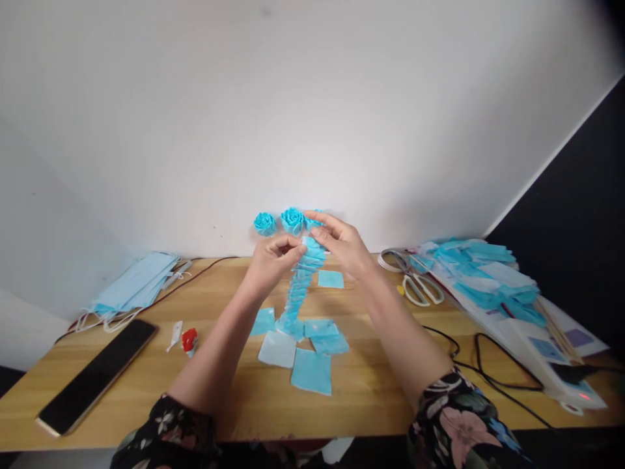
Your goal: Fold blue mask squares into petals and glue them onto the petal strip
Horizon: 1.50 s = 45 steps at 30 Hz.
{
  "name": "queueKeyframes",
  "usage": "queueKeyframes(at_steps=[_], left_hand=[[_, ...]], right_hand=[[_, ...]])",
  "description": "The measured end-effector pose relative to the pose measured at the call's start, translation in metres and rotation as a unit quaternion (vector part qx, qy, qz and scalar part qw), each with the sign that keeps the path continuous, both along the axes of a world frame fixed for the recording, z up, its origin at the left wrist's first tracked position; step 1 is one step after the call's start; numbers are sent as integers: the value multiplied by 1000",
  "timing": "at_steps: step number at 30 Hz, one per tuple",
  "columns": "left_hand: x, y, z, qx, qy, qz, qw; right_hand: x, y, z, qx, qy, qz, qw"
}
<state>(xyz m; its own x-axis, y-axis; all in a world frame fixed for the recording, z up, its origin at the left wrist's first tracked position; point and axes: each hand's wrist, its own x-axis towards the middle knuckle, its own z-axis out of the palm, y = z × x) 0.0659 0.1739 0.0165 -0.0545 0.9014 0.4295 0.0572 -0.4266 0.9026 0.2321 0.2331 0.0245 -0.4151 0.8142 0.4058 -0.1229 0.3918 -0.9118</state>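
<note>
A gathered light-blue strip of mask fabric (pixel 301 277) hangs above the table, its lower end down among the cut squares. My left hand (pixel 273 260) pinches the strip's top left edge between thumb and fingers. At the top right, my right hand (pixel 342 246) has index finger and thumb apart, the thumb tip by the strip's upper edge. Beneath lie several blue fabric squares (pixel 311 371) and a paler square (pixel 277 350). Behind my hands, blue fabric roses (pixel 291 221) stand in a row by the wall; my right hand partly hides the rightmost.
A phone (pixel 97 378), stacked face masks (pixel 139 283) and a small red item (pixel 189 339) are on the left. Scissors (pixel 422 288), a pile of blue fabric pieces (pixel 483 270), a white device (pixel 547 365) and black cables (pixel 481 368) lie on the right.
</note>
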Motion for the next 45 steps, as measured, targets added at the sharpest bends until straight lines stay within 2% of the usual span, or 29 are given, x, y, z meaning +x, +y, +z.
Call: queueKeyframes(at_steps=[4, 8, 16, 27, 33, 37, 40, 45], left_hand=[[-3, -1, 4, -2, -47, 20, 999], [-4, 0, 4, -2, -62, 55, 997], [-5, 5, -1, 1, -72, 56, 996], [-5, 6, -4, -24, -79, -9, 997], [-8, 8, -4, -9, -114, 15, 993], [-9, 10, -4, -11, -130, 22, 991], [-8, 11, -5, -12, -125, 25, 992], [-6, 11, -6, -4, -107, 39, 994]], right_hand=[[5, 9, -2, 6, 31, -54, 998], [8, 6, 0, -10, 45, -21, 999], [7, 0, 2, 19, 24, -10, 999], [2, 3, -1, 4, 50, 1, 999], [2, 6, -5, -13, 55, -7, 998], [1, 2, -3, -4, 48, 17, 999], [-2, -1, -2, 9, 32, 27, 999], [-6, -2, -3, 16, 28, 4, 999]])
